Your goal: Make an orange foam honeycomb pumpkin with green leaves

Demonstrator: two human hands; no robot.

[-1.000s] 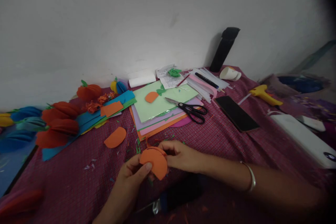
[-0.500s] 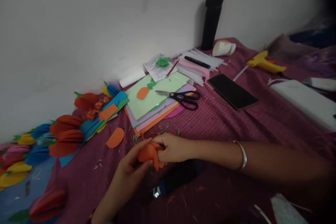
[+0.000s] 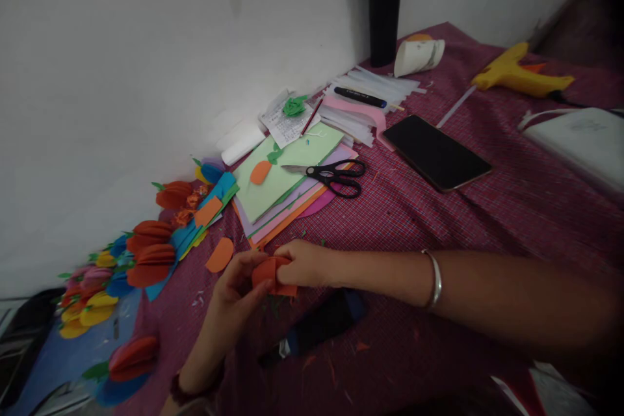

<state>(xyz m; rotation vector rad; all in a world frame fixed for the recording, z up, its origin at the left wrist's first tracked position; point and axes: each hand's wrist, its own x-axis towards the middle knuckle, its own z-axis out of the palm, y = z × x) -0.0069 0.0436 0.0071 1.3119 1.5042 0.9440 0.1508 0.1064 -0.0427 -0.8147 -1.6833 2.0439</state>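
Observation:
Both hands meet over a piece of folded orange paper [image 3: 266,273] low in the middle of the view. My left hand [image 3: 234,289] grips it from the left, thumb in front. From the right, my right hand [image 3: 305,264] closes its fingers on the same paper, and its fingertips are partly hidden. A loose orange paper cutout [image 3: 220,255] lies just beyond my left hand. Below the hands rests a dark flat object [image 3: 324,322] with a shiny tip. Black-handled scissors [image 3: 334,175] lie across a stack of coloured paper sheets [image 3: 273,198].
Layered paper fruits [image 3: 151,265] crowd the left side. At the right are a dark phone [image 3: 436,153], a yellow glue gun [image 3: 521,75] and a white box-like object [image 3: 582,143]. A tall black bottle [image 3: 383,13] and a white paper cup [image 3: 419,56] stand at the back.
The camera view has shifted and tilted, showing more at the left. The orange paper has turned in my hands, its loose flaps now lying flatter; both hands still hold it.

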